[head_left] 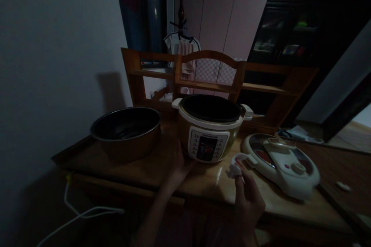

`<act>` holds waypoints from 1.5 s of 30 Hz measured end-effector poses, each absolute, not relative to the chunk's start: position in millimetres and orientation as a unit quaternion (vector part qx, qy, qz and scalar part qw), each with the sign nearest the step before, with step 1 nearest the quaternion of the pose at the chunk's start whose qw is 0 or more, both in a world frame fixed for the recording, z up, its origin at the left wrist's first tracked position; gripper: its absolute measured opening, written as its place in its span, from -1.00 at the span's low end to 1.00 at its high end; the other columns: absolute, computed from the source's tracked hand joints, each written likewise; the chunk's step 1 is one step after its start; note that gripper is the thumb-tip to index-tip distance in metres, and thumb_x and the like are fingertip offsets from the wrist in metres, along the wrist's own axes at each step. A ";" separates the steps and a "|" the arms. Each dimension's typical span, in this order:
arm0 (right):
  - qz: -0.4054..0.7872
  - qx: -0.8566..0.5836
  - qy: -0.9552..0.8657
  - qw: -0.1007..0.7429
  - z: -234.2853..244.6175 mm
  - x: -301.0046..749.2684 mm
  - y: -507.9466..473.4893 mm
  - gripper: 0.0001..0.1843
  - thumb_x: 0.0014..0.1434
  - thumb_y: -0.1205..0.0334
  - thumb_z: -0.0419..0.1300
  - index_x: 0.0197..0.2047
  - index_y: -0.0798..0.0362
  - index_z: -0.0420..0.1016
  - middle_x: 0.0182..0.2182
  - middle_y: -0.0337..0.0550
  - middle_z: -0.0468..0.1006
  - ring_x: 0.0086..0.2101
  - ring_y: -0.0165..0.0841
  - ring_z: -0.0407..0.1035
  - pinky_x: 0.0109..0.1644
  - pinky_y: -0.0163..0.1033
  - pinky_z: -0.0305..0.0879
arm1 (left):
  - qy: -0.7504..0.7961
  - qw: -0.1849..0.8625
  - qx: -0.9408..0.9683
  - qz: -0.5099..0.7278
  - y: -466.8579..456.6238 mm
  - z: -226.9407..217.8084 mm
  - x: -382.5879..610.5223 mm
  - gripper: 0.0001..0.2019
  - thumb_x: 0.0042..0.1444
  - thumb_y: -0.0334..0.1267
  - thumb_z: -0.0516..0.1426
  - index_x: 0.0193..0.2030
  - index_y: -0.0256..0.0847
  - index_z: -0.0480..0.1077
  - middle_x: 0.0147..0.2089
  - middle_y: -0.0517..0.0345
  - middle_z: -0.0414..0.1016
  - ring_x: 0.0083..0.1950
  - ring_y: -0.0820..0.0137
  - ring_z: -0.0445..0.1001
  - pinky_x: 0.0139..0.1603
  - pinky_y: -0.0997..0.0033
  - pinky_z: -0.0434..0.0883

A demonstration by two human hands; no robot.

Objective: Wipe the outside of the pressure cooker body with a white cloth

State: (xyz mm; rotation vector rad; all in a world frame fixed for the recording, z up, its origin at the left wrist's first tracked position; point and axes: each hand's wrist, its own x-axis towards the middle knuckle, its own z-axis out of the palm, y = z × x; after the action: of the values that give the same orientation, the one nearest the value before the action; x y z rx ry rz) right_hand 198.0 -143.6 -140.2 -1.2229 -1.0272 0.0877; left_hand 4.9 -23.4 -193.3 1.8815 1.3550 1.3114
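A pressure cooker [210, 142] with a control panel on its front stands without its lid at the middle of the wooden desk. At its lower left front, my left hand [179, 168] has its fingers stretched out against or right beside the cooker's base; actual contact is hard to make out in the dim light. My right hand [249, 197] pinches a crumpled white tissue [236, 166] in front of the cooker's right side. Just beyond the tissue lies the cooker's white lid [281, 164]. A dark-lined inner pot [130, 146] sits on the left.
The desk [203, 187] has a wooden shelf rack [208, 54] along its back edge. A white cable [95, 210] hangs at the left front. Behind stand a pink wardrobe [217, 19] and a coat stand [181, 11] with clothes. A small white object [343, 186] lies far right.
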 end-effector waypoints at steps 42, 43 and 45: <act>-0.111 -0.448 -0.714 0.526 -162.0 184.4 -111.5 -0.66 0.27 0.45 0.15 0.06 -0.02 0.52 -0.02 -0.06 0.60 0.06 -0.20 0.48 0.14 -0.03 0.48 | 0.463 0.233 0.686 0.510 -21.6 -194.4 5.8 0.11 0.05 0.06 0.28 0.50 -0.10 -0.40 0.55 -0.22 -0.38 0.55 0.01 -0.32 0.48 -0.17 -0.11; -0.109 -0.453 -0.714 0.523 -163.3 184.4 -112.0 -0.66 0.27 0.44 0.14 0.06 -0.03 0.53 -0.01 -0.07 0.60 0.06 -0.20 0.47 0.14 -0.03 0.48 | 0.466 0.233 0.685 0.509 -20.3 -196.8 5.9 0.12 0.04 0.07 0.28 0.50 -0.11 -0.41 0.55 -0.23 -0.38 0.55 0.00 -0.32 0.48 -0.18 -0.11; -0.105 -0.460 -0.714 0.517 -165.8 184.7 -112.9 -0.65 0.27 0.44 0.13 0.06 -0.04 0.53 -0.01 -0.07 0.60 0.06 -0.20 0.48 0.12 -0.05 0.49 | 0.470 0.232 0.684 0.507 -18.0 -200.8 6.0 0.12 0.04 0.08 0.28 0.50 -0.10 -0.42 0.55 -0.22 -0.39 0.55 0.01 -0.33 0.47 -0.17 -0.09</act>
State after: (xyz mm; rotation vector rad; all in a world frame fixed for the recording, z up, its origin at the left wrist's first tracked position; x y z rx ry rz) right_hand 184.7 -112.9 -165.8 -1.1037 -1.7143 -0.2526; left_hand 6.0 -18.0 -200.8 1.8803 1.2908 1.3937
